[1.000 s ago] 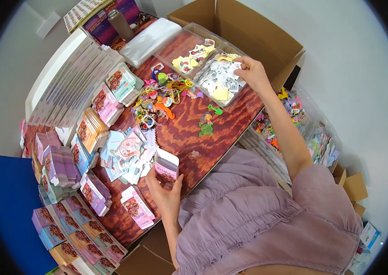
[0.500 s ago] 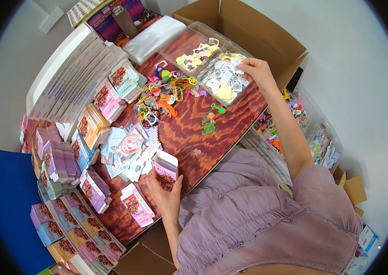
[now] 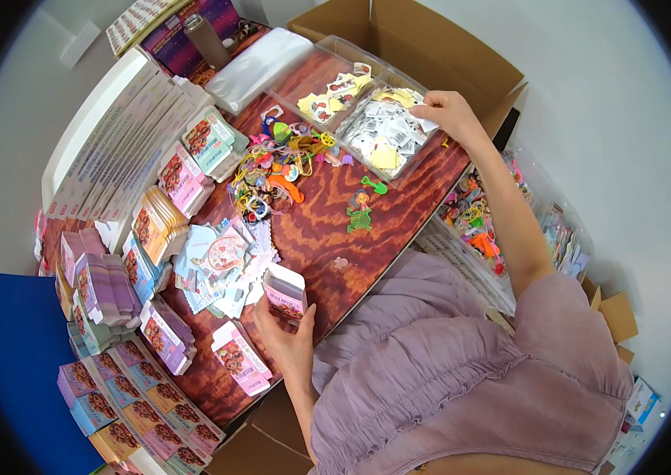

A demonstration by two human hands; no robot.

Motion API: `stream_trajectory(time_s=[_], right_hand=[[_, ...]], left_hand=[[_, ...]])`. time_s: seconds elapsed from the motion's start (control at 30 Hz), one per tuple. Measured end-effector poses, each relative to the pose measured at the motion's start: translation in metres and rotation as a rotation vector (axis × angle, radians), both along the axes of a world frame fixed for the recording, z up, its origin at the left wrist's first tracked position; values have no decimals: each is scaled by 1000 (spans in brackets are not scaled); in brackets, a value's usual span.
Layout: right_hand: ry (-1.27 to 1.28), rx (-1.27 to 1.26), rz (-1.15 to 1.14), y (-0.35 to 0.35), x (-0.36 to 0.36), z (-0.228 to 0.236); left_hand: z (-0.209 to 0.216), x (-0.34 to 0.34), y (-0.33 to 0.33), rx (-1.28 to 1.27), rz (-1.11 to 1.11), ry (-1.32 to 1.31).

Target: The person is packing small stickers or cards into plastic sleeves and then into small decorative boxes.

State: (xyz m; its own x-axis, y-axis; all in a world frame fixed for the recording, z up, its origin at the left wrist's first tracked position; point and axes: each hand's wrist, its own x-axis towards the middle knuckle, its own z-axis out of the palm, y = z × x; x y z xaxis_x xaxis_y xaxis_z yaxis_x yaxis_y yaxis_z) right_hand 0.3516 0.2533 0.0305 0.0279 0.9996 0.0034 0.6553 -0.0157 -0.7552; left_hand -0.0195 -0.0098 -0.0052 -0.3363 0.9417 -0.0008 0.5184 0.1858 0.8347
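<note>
My left hand (image 3: pixel 292 339) is closed round a small pink box (image 3: pixel 283 294), which stands tilted with its top end open. At the right end of a clear divided tray (image 3: pixel 341 134), my right hand (image 3: pixel 454 115) pinches a small white slip (image 3: pixel 426 124) between thumb and fingers. Below that hand, one tray section holds a heap of small white and yellow slips (image 3: pixel 391 127); the other has fewer yellow pieces (image 3: pixel 335 95). A second pink box (image 3: pixel 240 358) lies to the left of my left hand. Beyond the held box spreads a pile of printed cards (image 3: pixel 221 253).
Colourful trinkets (image 3: pixel 272 174) lie mid-table, with a green toy shovel (image 3: pixel 373 185) and green figure (image 3: pixel 359 214) nearer me. Box stacks (image 3: pixel 106 289) line the left side. Behind the tray stands an open cardboard box (image 3: pixel 438 59); bags of trinkets (image 3: pixel 478 218) sit beyond the table's right edge.
My right hand has drawn slightly up and right from the slip heap, and a white slip now shows in its fingers. The left hand still holds the box in place.
</note>
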Motion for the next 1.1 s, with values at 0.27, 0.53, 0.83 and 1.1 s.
stream_trajectory(time_s=[0.27,0.53,0.83,1.1], right_hand=[[328,-296,63,-12,-25,10],[28,-52,91,-4,-2,-1],[-582,-21,92,-23,-27,5],[71,-72,153,-28,-37,18]], left_hand=[[9,1,3,-42,38,-16],[5,-4,0,-36,35,-27],[4,-3,2,-9,37,-31],[-2,-7,-3,23,51,27]])
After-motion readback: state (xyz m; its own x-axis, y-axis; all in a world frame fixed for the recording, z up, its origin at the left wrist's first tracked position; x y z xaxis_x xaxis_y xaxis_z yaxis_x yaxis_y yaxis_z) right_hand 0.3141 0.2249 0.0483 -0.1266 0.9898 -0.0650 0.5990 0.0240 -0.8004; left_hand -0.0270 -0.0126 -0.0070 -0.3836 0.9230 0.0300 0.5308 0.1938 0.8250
